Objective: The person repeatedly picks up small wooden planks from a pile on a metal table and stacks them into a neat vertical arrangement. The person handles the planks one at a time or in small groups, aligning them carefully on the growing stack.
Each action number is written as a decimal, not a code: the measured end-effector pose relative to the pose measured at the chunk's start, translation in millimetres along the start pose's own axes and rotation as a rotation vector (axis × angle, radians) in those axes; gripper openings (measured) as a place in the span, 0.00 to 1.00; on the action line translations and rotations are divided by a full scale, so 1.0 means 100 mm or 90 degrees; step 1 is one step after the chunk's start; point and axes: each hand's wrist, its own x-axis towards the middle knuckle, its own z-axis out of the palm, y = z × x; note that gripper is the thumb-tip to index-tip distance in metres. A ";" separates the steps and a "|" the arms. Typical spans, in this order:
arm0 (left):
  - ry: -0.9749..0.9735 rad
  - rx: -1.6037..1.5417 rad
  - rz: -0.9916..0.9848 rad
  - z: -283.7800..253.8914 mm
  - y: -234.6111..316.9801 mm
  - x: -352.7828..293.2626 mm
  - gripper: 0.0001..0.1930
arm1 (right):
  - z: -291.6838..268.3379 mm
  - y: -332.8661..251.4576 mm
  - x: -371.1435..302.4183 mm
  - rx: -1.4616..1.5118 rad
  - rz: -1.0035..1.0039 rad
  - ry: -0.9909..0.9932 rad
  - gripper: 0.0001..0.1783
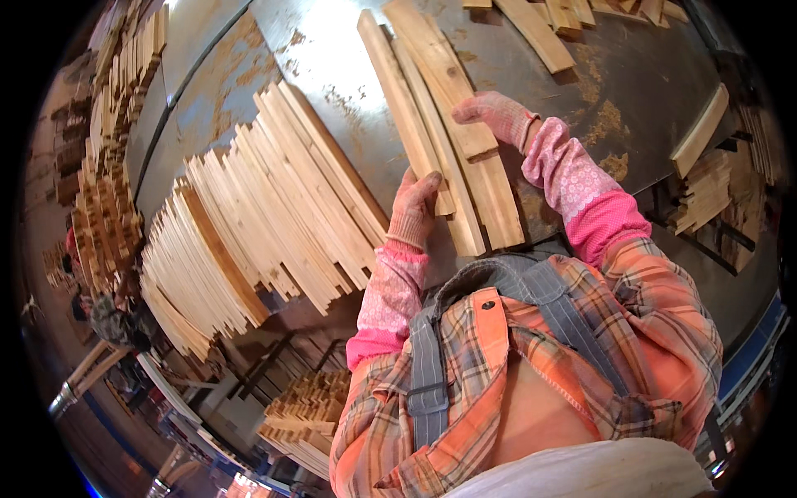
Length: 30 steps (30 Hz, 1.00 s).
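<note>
A small bunch of long wooden slats (448,141) lies just above the middle of the frame on a worn metal table (332,58). The left hand (415,207), in a pink knit glove, presses its thumb and fingers against the near ends of the slats; the right hand (494,112), gloved the same, lies flat with fingers stretched across the top slat, gripping nothing. To the left sits a big fanned stack of slats (249,224), seemingly already sorted. More loose slats (540,29) lie along the upper edge of the frame, and short offcuts (706,178) are piled at right, so plenty appears left to handle.
</note>
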 end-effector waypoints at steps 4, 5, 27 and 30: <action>0.055 -0.111 0.006 -0.18 -0.09 -0.08 0.28 | 0.12 -0.30 -0.14 -0.272 -0.045 -0.008 0.20; 0.066 -0.121 0.011 -0.20 -0.11 -0.09 0.28 | 0.11 -0.34 -0.13 -0.362 -0.041 0.003 0.21; -0.396 -0.640 0.014 -0.46 -0.51 0.02 0.38 | -0.11 -0.62 -0.40 -0.702 0.265 0.253 0.60; -0.312 -0.626 0.020 -0.34 -0.40 0.01 0.40 | -0.15 -0.55 -0.38 -0.713 0.269 0.263 0.59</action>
